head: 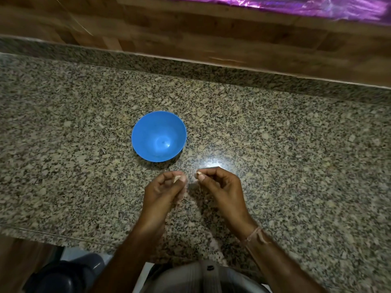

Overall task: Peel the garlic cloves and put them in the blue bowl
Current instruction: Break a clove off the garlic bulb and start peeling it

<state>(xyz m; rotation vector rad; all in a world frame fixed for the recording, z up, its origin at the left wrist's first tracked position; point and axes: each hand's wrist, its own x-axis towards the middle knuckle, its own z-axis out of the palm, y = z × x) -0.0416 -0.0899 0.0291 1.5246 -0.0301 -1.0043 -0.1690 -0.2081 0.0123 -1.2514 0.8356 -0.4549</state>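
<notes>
Granite counter (275, 144) holds the bare blue bowl (146, 127); left hand (163, 191) pinches garlic clove (176, 178), right hand (220, 185) a scrap (198, 172).

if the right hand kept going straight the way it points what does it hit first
Probably the blue bowl, on its near right side: the right hand points forward and leftward, just clearing the left hand. Its height is unclear, so it might pass over the rim.

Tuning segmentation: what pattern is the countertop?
The countertop is speckled granite, beige and grey with black flecks; head view.
</notes>
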